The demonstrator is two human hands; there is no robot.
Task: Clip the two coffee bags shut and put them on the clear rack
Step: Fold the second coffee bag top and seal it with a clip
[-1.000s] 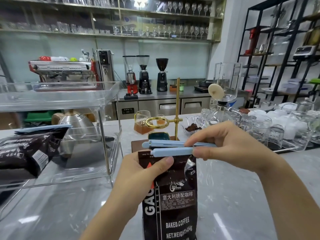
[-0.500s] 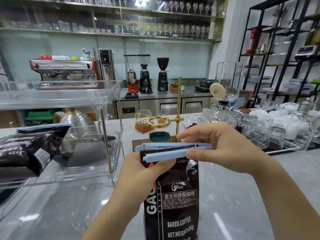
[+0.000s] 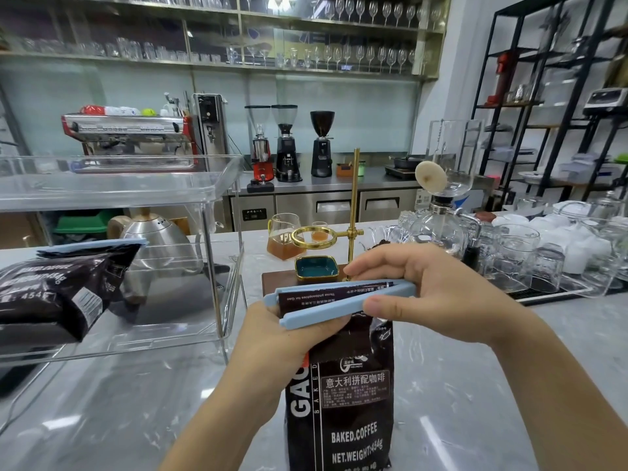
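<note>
Grey marble counter [image 3: 475, 385] fills the front of a coffee bar. On its left stands the clear rack [image 3: 217, 266], with one clipped bag [image 3: 57, 294] lying inside, cut off at the edge. The standing coffee bag [image 3: 350, 396] reads "BAKED.COFFEE" and "NET.WEIGHT:454g"; its bottom is cut off. The left hand [image 3: 289, 338] grips its top. The right hand [image 3: 424, 294] pinches the blue clip [image 3: 339, 300], whose arms gape apart over the folded top.

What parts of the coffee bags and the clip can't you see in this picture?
Head view only:
- Standing coffee bag: its bottom is cut off by the picture's lower edge; the left hand covers its upper left.
- Blue clip: the right hand covers its right end.
- Bag on the clear rack: its left part runs off the picture's edge.
</note>
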